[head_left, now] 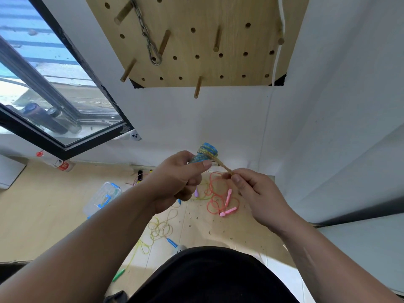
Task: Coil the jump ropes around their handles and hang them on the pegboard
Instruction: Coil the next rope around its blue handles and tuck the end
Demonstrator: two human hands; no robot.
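Left hand (pixel 177 178): fingers and thumb curled round a blue handle bundle (pixel 205 153), held up in front of the white wall, below the pegboard (pixel 218 68) and apart from it. Yellow-and-blue braided rope is wound in turns about the bundle's upper end.
Right hand (pixel 255 193): thumb and forefinger pinch the free rope end (pixel 220 164), which runs taut from the bundle down to the fingertips.
Pegboard: wooden, wall-mounted, several wooden pegs projecting; a metal chain (pixel 148 40) hangs from one upper peg; a white cord (pixel 278 51) runs down its right edge.
Floor (pixel 43 215), below the hands: pink jump rope (pixel 218 200) in loose loops with pink handles; yellow jump rope (pixel 160 228) in loose loops beside a blue handle (pixel 172 242); green handle (pixel 118 274) nearer the person; clear plastic box (pixel 102 199) with blue clips, left.
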